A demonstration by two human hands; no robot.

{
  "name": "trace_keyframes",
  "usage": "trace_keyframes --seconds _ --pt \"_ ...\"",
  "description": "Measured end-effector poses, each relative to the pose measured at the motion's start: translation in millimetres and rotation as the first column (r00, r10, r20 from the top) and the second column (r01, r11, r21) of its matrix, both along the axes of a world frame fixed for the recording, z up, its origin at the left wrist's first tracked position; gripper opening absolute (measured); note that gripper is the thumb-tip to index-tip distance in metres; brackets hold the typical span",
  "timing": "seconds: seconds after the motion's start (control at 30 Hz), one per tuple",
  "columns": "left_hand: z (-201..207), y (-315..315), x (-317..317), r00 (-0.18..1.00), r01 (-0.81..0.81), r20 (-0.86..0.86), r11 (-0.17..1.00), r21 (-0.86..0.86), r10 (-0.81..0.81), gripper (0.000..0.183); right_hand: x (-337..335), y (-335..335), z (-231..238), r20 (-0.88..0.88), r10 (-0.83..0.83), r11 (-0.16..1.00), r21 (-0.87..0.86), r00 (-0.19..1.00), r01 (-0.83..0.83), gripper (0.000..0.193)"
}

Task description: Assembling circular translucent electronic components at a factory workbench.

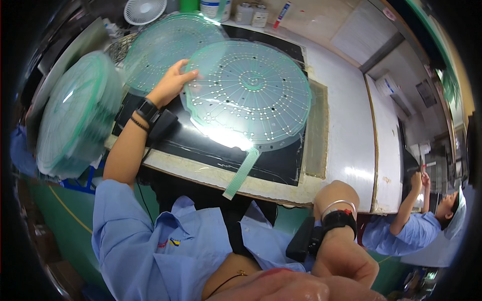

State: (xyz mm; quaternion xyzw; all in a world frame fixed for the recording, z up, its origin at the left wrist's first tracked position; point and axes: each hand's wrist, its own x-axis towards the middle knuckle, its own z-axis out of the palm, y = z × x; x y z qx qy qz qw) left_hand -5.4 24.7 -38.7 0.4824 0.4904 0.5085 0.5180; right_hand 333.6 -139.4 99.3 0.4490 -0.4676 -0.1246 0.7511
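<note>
Over the flat black board (pixel 281 168) lies a round translucent plastic sheet (pixel 251 103) with green traces; left hand (pixel 169 86) pinches its left edge; right hand (pixel 345 257) well apart, finger spread cannot be told

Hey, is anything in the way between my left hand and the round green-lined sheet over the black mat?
Nothing visible. Your left hand is already at the left edge of the round sheet. Another round sheet lies beyond your hand, partly overlapped by the first, not between them.
</note>
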Motion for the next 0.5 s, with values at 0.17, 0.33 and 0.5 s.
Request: trace_keyframes --seconds 0.17,0.33,0.5 --pt "2.0 -3.8 -0.1 1.0 -0.018 0.009 1.0 -0.005 0.018 0.049 5.9 -5.4 -7.2 -0.172 -0.03 0.999 0.03 0.985 0.036 0.014" --pt "3.1 -2.4 0.7 1.0 -0.001 -0.002 1.0 -0.006 0.001 0.049 6.8 -0.7 -3.6 -0.02 0.002 0.999 0.037 1.0 -0.001 0.018" --pt "2.8 -2.4 2.4 1.0 -0.005 0.017 1.0 0.005 0.005 0.049 -7.0 7.8 17.6 -0.012 -0.031 0.993 0.117 0.999 0.032 0.019"
